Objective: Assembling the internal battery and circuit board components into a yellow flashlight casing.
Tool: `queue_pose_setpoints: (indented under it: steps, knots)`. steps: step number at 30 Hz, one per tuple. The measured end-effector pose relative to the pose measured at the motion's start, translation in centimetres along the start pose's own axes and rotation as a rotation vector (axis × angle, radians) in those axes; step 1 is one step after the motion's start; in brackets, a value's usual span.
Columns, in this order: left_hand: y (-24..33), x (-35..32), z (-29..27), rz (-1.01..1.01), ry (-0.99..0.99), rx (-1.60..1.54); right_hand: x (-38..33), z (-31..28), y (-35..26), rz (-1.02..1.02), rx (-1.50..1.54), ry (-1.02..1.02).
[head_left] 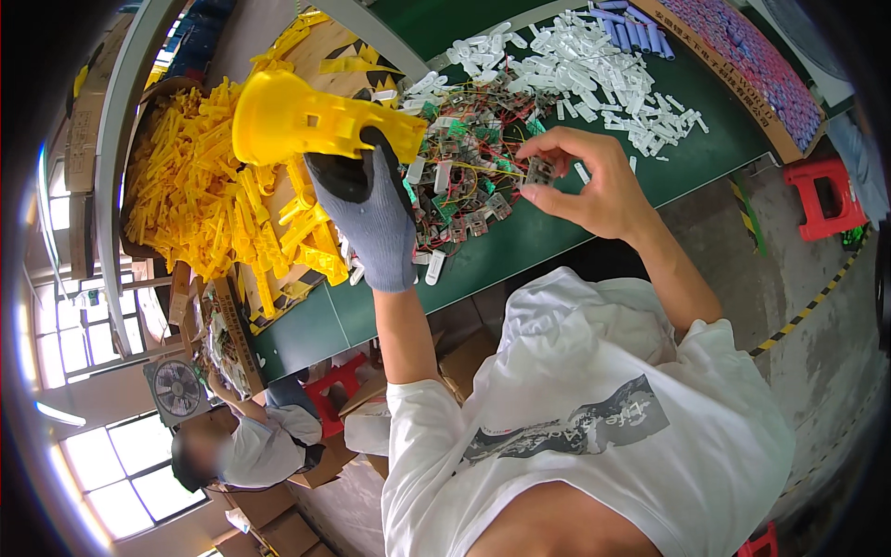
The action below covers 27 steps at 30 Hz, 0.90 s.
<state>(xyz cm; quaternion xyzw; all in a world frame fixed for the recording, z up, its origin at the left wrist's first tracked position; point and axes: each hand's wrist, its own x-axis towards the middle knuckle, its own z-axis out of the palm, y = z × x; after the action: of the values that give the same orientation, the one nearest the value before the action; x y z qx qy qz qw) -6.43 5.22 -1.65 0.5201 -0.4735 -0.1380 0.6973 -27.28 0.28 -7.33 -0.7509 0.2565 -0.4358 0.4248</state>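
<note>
At left, a heap of yellow plastic parts (pixel 190 186); lower in view, near a fan (pixel 176 388), a co-worker (pixel 278 436) in a pale top. Further right, gripping a yellow housing (pixel 269 116) in the grey-and-black gloved left hand (pixel 364 200), fingers curled around the narrower body, wide round end pointing left, raised above the table (pixel 302 330). Next, spread on the green surface, a tangle of small circuit boards and coloured wires (pixel 473 186). Over its right side, pinching a small board-like part (pixel 541 173) between thumb and fingers of the bare right hand (pixel 601 190). Beyond, strewn about, many small white pieces (pixel 594 74). Then loose purple cylinders (pixel 640 37) just beside a full carton (pixel 729 82). At far right, on the floor, a red stool (pixel 826 200).
</note>
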Motion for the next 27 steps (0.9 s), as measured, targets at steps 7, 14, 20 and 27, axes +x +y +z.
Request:
queue_pose_setpoints:
  steps: [7, 14, 20, 27]
  knots:
    - [-1.5, -6.3, 1.2, -0.393, -0.130, -0.237, 1.8, -0.2, 0.7, 0.265, 0.024, -0.178]
    - [-4.1, -9.3, 2.4, -0.407, -0.302, -0.159, 2.1, 1.4, 3.2, 0.158, -0.157, -0.332]
    - [-7.2, -11.0, 2.7, -0.462, -0.201, -0.161, 0.7, 1.7, 4.9, 0.348, -0.189, -0.293]
    - [-7.3, -11.7, 2.6, -0.523, -0.062, -0.241, -1.5, 1.8, 4.5, 0.023, 0.097, 0.047]
